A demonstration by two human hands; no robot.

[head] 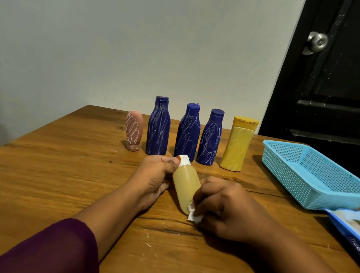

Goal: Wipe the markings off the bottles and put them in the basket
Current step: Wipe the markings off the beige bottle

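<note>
My left hand [153, 178] grips the neck end of a small pale yellow bottle [184, 183] with a white cap, tilted over the table. My right hand [222, 207] pinches a white wipe [194, 215] against the bottle's lower end. Behind stands a row with white scribbles: a pink bottle [133, 130], three dark blue bottles [159, 127] [188, 133] [210, 138], and a taller yellow bottle [238, 145]. The light blue mesh basket [322, 178] sits at the right with nothing in it.
A blue wipes packet [356, 230] lies at the right edge, just in front of the basket. The wooden table [63, 177] ends against a grey wall; a black door with a metal knob [318, 42] stands at the far right.
</note>
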